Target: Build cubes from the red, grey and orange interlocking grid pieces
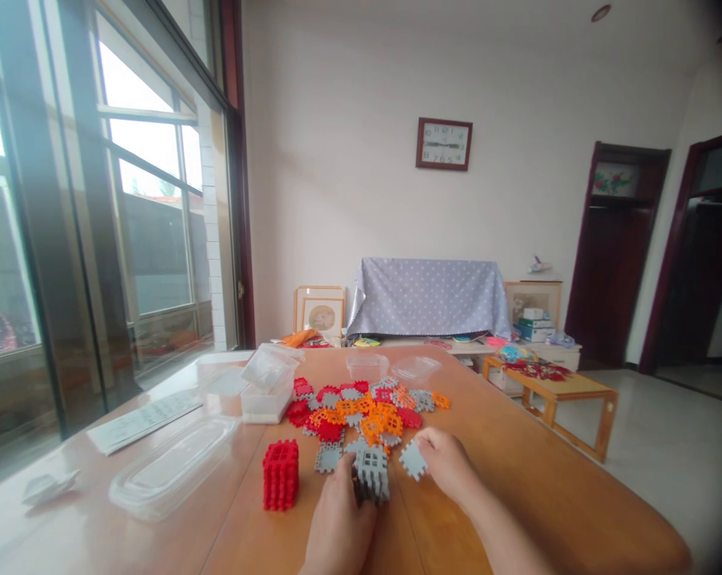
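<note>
My left hand (342, 515) is closed around a stack of grey interlocking plastic tiles (373, 475) standing on the wooden table; the top tile has a window grid. In my right hand (443, 459) a single flat grey interlocking tile (413, 461) is pinched at its edge, just right of the stack and apart from it. A neat stack of red interlocking tiles (280, 475) stands to the left of my left hand. Behind both hands spreads a loose pile of red, orange and grey tiles (370, 422), with one plain grey tile (328, 458) at its near edge.
Left of the pile are a clear plastic box (268, 405), a large clear lid (175, 467) and a printed sheet (145, 419). A crumpled clear wrapper (49, 487) lies at far left. Two small clear containers (366, 367) stand behind the pile. The wooden table (546, 511) extends right.
</note>
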Demonstrator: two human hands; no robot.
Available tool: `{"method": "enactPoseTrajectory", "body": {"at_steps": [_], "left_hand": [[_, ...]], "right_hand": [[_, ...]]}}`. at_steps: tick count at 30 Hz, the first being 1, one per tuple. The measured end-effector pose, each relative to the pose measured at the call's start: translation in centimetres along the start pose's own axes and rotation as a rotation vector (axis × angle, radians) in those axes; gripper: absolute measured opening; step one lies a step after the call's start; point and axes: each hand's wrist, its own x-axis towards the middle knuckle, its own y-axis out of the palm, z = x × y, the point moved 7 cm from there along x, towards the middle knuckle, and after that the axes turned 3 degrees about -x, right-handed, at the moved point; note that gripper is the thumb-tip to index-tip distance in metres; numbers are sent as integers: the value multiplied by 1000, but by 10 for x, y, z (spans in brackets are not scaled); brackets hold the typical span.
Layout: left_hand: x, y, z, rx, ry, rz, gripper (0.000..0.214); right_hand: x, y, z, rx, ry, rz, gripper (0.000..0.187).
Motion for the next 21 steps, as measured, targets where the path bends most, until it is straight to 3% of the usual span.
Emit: {"method": "enactPoseTrajectory", "body": {"at_steps": [4,8,14,21], "left_hand": [[1,2,4,-6,6,-10,66],[2,4,6,3,2,-12,67],[3,5,7,11,-8,-6,68],[2,3,2,28,-26,21,70]], "right_hand": [[-16,-5,-3,-252,52,-53,13],[-26,-16,1,-493,101,-82,15],[-18,-15,17,-432,20,-104,7],[6,14,51,-419,-131,10,21]]}}
